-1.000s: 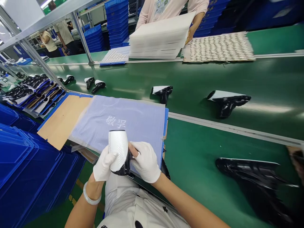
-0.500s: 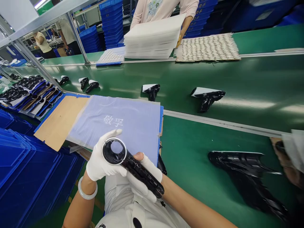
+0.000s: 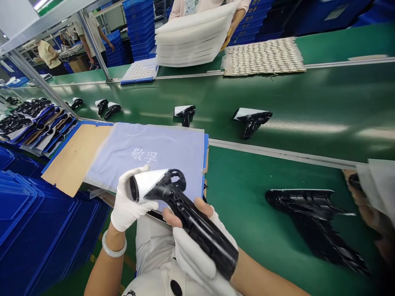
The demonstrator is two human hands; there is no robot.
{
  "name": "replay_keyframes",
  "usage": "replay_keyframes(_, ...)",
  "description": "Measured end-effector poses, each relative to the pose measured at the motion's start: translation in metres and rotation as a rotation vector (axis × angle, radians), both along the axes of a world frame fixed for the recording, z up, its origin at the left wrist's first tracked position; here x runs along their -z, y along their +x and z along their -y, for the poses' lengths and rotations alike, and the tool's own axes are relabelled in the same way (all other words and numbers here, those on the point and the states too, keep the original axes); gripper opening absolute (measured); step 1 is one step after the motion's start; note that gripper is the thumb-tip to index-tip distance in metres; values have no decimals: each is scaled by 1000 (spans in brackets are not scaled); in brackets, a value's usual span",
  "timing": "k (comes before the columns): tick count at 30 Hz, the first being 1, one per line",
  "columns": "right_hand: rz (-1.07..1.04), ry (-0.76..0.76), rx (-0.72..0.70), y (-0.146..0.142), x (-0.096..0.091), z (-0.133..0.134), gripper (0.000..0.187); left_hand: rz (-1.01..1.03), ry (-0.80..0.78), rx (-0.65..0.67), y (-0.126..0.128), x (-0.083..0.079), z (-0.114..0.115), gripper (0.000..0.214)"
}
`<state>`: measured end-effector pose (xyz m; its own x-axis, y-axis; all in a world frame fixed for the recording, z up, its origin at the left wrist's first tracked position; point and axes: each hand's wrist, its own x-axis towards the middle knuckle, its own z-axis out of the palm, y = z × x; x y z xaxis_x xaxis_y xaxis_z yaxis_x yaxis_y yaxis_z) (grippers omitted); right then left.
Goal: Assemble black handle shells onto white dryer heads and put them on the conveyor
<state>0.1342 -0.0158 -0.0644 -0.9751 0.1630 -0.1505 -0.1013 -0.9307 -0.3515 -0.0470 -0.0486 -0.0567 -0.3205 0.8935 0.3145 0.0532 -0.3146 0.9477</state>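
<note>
My left fingers [image 3: 145, 209] grip the hair dryer [image 3: 162, 190] by its barrel [image 3: 152, 181], my right fingers [image 3: 173, 217] its handle [image 3: 205, 236], above my lap [image 3: 152, 242]. A lettered sheet [image 3: 173, 152] lies at eleven o'clock, a black shell [image 3: 308, 216] on the counter [image 3: 237, 176] at three.

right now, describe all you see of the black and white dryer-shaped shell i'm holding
The black and white dryer-shaped shell looks like glossy plastic. Its barrel is white by its dark mouth, facing left, and black toward the rear, which curves around an opening. The long black handle slants toward the lower right. The white-gloved left hand grips the barrel, the white-gloved right hand the handle. The raised shell partly hides a pale blue sheet.
</note>
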Motion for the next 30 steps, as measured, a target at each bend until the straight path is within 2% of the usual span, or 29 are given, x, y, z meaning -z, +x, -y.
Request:
replay_keyframes(3,23,11,93,2,-15,5,62,41,-63,-7,0,4,2,71)
replay_keyframes(6,96,61,104,0,-20,5,59,83,-68,-12,-1,7,5,67)
replay_keyframes(8,105,159,70,-3,-16,2,54,78,-45,-28,-1,7,6,65)
replay_keyframes(12,74,470,14,-8,2,-6,46,29,-11,-59,2,4,7,63)
replay_keyframes(15,62,593,-2,-10,12,-11,40,17,4,-59,4,1,7,61)
replay_keyframes(17,79,658,-29,-11,12,-14,34,3,5,-71,5,0,8,61)
replay_keyframes(22,210,772,-92,-12,-3,-18,26,-73,-49,-163,10,-6,9,65)
replay_keyframes(26,395,842,-136,-15,-9,-17,21,-141,-113,-306,22,-15,9,76)
replay_keyframes(28,475,936,-138,-17,-9,-16,20,-169,-131,-369,29,-18,9,86)
replay_keyframes(30,505,1044,-130,-19,-7,-14,21,-181,-142,-388,32,-18,10,86)
